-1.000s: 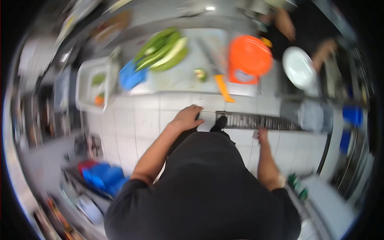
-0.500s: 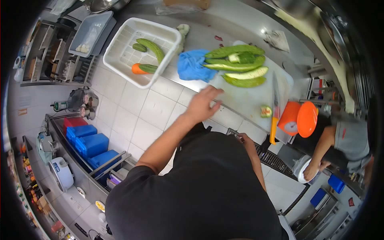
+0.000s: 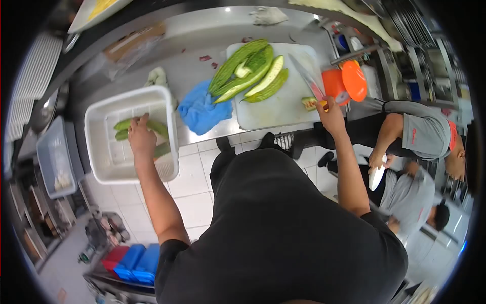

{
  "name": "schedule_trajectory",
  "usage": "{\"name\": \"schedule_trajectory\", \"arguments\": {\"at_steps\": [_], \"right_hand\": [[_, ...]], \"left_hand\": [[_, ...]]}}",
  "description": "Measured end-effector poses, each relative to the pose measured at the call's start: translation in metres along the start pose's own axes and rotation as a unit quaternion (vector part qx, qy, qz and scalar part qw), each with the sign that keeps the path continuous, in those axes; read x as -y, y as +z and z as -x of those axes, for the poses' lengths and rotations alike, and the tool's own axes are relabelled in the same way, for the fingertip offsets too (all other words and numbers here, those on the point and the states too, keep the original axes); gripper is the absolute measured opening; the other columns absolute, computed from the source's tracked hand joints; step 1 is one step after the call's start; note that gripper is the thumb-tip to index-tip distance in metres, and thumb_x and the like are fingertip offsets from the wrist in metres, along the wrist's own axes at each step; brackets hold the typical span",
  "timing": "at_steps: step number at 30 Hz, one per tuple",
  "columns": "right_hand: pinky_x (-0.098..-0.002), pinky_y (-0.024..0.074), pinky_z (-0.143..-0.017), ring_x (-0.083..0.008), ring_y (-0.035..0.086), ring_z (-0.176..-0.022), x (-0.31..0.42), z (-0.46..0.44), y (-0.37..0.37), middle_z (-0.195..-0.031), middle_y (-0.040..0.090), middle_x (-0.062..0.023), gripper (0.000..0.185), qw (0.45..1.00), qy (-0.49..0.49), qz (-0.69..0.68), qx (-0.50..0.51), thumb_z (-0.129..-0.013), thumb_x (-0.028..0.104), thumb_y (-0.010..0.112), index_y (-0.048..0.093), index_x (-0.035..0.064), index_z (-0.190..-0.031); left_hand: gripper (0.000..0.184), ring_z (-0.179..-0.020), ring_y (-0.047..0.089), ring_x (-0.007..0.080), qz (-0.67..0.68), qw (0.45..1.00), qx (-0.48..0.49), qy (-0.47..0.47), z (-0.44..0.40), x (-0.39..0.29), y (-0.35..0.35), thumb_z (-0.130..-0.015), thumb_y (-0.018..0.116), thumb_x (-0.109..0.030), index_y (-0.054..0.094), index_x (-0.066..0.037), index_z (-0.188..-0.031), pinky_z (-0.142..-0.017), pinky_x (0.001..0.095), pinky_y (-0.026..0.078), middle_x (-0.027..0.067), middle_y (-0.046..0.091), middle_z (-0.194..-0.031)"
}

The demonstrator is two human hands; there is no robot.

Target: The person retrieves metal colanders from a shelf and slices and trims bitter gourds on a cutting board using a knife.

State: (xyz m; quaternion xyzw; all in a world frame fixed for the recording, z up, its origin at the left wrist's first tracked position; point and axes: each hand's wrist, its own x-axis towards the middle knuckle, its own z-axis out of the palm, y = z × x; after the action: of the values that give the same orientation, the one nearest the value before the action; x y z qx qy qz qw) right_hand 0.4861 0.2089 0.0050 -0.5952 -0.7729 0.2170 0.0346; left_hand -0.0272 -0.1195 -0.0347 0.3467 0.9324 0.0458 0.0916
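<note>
My left hand (image 3: 141, 137) reaches into a white plastic basket (image 3: 173, 137), its fingers apart over a green bitter melon (image 3: 158, 127). Whether it grips the melon is not plain. My right hand (image 3: 332, 119) is closed round the yellow handle of a knife (image 3: 305, 73). The blade lies over the right side of a white cutting board (image 3: 258, 117). On the board are several bitter melon pieces (image 3: 273, 76), some showing pale cut faces. A short cut chunk (image 3: 308, 104) sits beside the knife handle.
A crumpled blue cloth (image 3: 202, 109) lies between basket and board. An orange kitchen scale (image 3: 335, 87) stands right of the board. Two people in grey shirts are at the right; a hand (image 3: 377, 161) holds a white dish (image 3: 377, 177). A grey tub (image 3: 55, 157) is at the left.
My left hand has moved from near the counter edge into the basket. My right hand has come up from beside my body and taken hold of the knife handle. The view has turned.
</note>
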Motion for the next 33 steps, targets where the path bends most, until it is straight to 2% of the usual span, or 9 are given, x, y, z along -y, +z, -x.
{"name": "schedule_trajectory", "arguments": {"at_steps": [3, 6, 10, 13, 17, 20, 24, 28, 33], "right_hand": [[-0.0502, 0.0538, -0.097, -0.0456, 0.064, -0.119, -0.026, -0.003, 0.04, -0.13, 0.062, -0.0331, 0.083, 0.996, -0.024, 0.038, -0.082, -0.088, 0.052, 0.076, 0.047, 0.0036, -0.149], [-0.0499, 0.0517, -0.103, -0.0479, 0.057, -0.13, 0.01, -0.008, 0.054, -0.141, 0.054, -0.0356, 0.101, 0.995, 0.004, 0.09, -0.052, -0.084, 0.059, 0.076, 0.035, 0.0061, -0.159], [-0.0506, 0.0552, -0.096, -0.0496, 0.067, -0.108, -0.017, -0.047, 0.078, -0.116, 0.069, -0.0317, 0.07, 0.998, -0.026, 0.023, -0.057, -0.083, 0.043, 0.081, 0.059, 0.0016, -0.135], [-0.0448, 0.0618, -0.079, -0.0377, 0.074, -0.088, -0.014, -0.043, 0.071, -0.097, 0.075, -0.0203, 0.049, 0.999, -0.022, -0.036, -0.021, -0.087, 0.032, 0.081, 0.065, -0.0006, -0.12], [-0.0252, 0.0602, -0.059, -0.0109, 0.069, -0.069, 0.072, -0.009, 0.041, -0.087, 0.071, -0.0059, 0.033, 0.922, 0.098, -0.365, 0.082, -0.095, 0.022, 0.077, 0.066, -0.0002, -0.116], [-0.0276, 0.0571, -0.057, -0.0134, 0.068, -0.068, 0.144, -0.009, 0.04, -0.09, 0.072, -0.0068, 0.037, 0.892, -0.023, -0.411, 0.186, -0.094, 0.025, 0.079, 0.064, 0.0031, -0.12], [-0.0323, 0.0563, -0.059, -0.0164, 0.069, -0.062, 0.258, -0.038, 0.055, -0.092, 0.074, -0.0133, 0.053, 0.939, -0.129, -0.234, 0.216, -0.088, 0.037, 0.082, 0.065, 0.0021, -0.125], [-0.0409, 0.0584, -0.078, -0.0282, 0.074, -0.085, 0.305, -0.09, 0.123, -0.105, 0.075, -0.015, 0.054, 0.945, -0.214, -0.161, 0.19, -0.09, 0.045, 0.077, 0.067, 0.0064, -0.126], [-0.0429, 0.0559, -0.091, -0.0302, 0.07, -0.108, 0.273, -0.053, 0.099, -0.116, 0.073, -0.0126, 0.046, 0.965, -0.213, -0.154, 0.025, -0.092, 0.042, 0.072, 0.069, 0.0091, -0.124]], "left_hand": [[0.063, -0.131, 0.054, 0.0418, 0.029, 0.999, -0.028, 0.023, -0.009, 0.0, 0.0, -0.081, 0.06, -0.001, 0.062, -0.018, -0.142, -0.112, 0.0488, 0.045, 0.0137, 0.054, -0.146], [0.059, -0.131, 0.055, 0.0406, 0.047, 0.997, -0.035, 0.041, -0.021, 0.004, 0.0, -0.082, 0.06, -0.001, 0.063, -0.016, -0.139, -0.111, 0.0482, 0.045, 0.0143, 0.055, -0.146], [0.058, -0.136, 0.053, 0.0377, -0.025, 0.989, 0.092, 0.116, -0.026, 0.008, -0.003, -0.082, 0.061, -0.001, 0.063, -0.016, -0.138, -0.115, 0.0513, 0.041, 0.0134, 0.055, -0.147], [0.059, -0.143, 0.048, 0.0312, -0.108, 0.976, 0.121, 0.147, -0.004, -0.005, -0.011, -0.083, 0.062, 0.0, 0.062, -0.02, -0.138, -0.123, 0.0568, 0.029, 0.0085, 0.056, -0.147], [0.053, -0.142, 0.049, 0.0278, -0.135, 0.973, 0.095, 0.161, -0.014, 0.007, 0.005, -0.085, 0.062, 0.002, 0.064, -0.022, -0.132, -0.126, 0.0565, 0.026, 0.0045, 0.059, -0.141], [0.047, -0.14, 0.049, 0.0275, -0.129, 0.967, 0.107, 0.194, -0.026, 0.02, 0.003, -0.087, 0.063, 0.0, 0.065, -0.022, -0.129, -0.126, 0.0566, 0.026, 0.0031, 0.062, -0.135], [0.044, -0.13, 0.058, 0.0319, -0.143, 0.965, 0.077, 0.204, -0.037, 0.019, -0.02, -0.087, 0.068, -0.003, 0.067, -0.021, -0.127, -0.119, 0.05, 0.038, 0.008, 0.065, -0.131], [0.05, -0.123, 0.061, 0.0371, -0.048, 0.98, -0.003, 0.193, -0.041, 0.027, -0.065, -0.087, 0.069, -0.003, 0.064, -0.016, -0.135, -0.109, 0.0462, 0.046, 0.012, 0.067, -0.131], [0.051, -0.122, 0.059, 0.0416, -0.013, 0.977, -0.149, 0.149, -0.009, 0.013, -0.124, -0.092, 0.07, -0.005, 0.06, -0.015, -0.141, -0.103, 0.05, 0.048, 0.0193, 0.061, -0.135]]}}
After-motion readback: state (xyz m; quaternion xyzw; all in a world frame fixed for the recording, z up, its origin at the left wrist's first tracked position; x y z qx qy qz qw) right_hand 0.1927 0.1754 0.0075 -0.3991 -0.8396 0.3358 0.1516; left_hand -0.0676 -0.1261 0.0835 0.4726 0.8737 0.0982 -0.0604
